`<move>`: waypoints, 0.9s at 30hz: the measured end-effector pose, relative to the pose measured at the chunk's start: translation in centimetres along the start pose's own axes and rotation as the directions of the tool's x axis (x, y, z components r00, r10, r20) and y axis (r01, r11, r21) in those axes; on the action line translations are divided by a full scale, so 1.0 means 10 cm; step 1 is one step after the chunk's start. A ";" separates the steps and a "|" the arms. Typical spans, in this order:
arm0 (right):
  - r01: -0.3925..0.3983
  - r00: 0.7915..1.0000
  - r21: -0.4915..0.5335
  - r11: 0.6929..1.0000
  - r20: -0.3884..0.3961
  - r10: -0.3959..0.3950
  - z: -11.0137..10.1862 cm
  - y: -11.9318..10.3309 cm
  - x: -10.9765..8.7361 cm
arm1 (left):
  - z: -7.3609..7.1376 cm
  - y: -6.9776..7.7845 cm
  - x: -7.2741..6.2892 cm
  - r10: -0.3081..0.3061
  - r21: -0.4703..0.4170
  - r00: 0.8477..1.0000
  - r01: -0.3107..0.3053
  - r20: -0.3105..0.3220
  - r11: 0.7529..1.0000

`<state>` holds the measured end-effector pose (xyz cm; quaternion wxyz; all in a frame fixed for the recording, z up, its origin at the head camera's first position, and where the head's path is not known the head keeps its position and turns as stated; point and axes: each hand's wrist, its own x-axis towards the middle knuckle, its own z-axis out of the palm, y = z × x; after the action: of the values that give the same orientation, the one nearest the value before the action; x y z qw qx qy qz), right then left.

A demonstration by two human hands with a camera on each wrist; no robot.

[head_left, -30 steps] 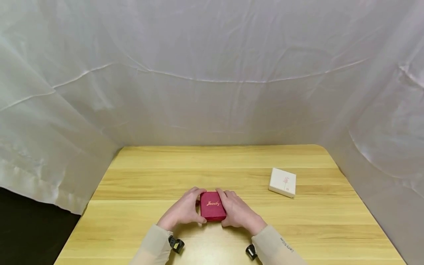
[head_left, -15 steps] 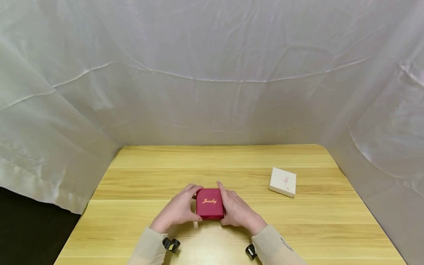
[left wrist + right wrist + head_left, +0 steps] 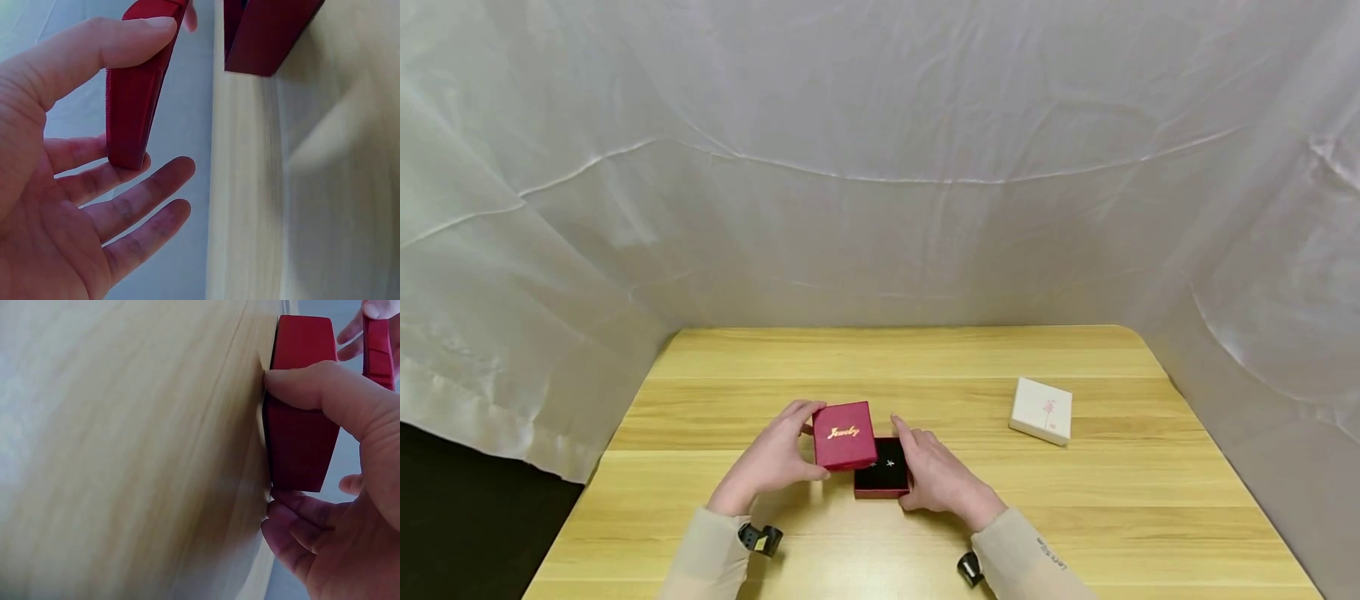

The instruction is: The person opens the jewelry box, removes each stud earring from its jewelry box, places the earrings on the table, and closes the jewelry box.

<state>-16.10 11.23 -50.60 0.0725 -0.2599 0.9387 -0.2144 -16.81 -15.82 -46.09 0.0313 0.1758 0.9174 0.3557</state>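
Observation:
A red lid (image 3: 842,435) with gold "Jewelry" lettering is raised and tilted above the table. My left hand (image 3: 771,457) pinches it by its left side, thumb on the near edge (image 3: 134,112). Below and to its right sits the jewelry box base (image 3: 882,492), red outside with a black insert. Two small silvery pieces, perhaps earrings (image 3: 890,463), lie on the insert, one partly hidden by the lid. My right hand (image 3: 940,482) grips the base from the right; in the right wrist view the thumb lies across the base's red side (image 3: 300,444).
A white square box (image 3: 1041,412) with a pink flower print lies at the right on the wooden table (image 3: 737,400). Pale fabric (image 3: 880,250) hangs behind and beside the table. Black bands (image 3: 760,540) circle both wrists.
The lid was on the base and has come off, moving up and left in my left hand. The black insert now shows. My right hand has stayed nearly still at the base.

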 end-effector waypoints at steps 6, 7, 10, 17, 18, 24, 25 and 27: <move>0.003 1.000 0.013 1.000 0.001 -0.003 0.00 0.01 -0.01 | -0.07 -0.15 0.12 -0.003 -0.006 1.000 0.003 0.004 1.000; 0.004 1.000 0.018 1.000 0.000 -0.004 0.00 0.01 -0.01 | -0.08 -0.18 0.14 -0.007 -0.003 1.000 0.007 0.004 1.000; 0.002 1.000 0.032 0.999 -0.003 -0.001 0.01 0.01 -0.02 | -0.10 -0.27 0.21 -0.017 0.000 1.000 0.017 0.000 1.000; 0.025 0.999 0.022 0.999 -0.033 -0.024 0.01 0.03 -0.01 | -0.09 -0.44 0.38 -0.068 -0.033 0.998 0.068 -0.002 0.997; 0.029 0.999 0.021 0.999 -0.034 -0.028 0.01 0.03 -0.01 | -0.08 -0.46 0.40 -0.073 -0.039 0.997 0.072 -0.003 0.997; 0.046 0.999 0.059 0.997 -0.028 -0.044 -0.01 0.06 0.01 | -0.07 -0.59 0.52 -0.098 -0.020 0.995 0.097 -0.011 0.995; 0.045 0.999 0.081 0.996 -0.021 -0.043 -0.02 0.07 0.01 | -0.07 -0.60 0.53 -0.103 -0.013 0.995 0.103 -0.012 0.995; 0.036 0.999 0.139 0.990 -0.003 -0.036 -0.03 0.09 0.01 | -0.07 -0.63 0.56 -0.117 -0.010 0.993 0.116 -0.013 0.993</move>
<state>-16.68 11.98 -50.75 0.0866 -0.2710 0.9167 -0.2806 -24.05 -18.63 -49.34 0.0468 0.1195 0.9246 0.3586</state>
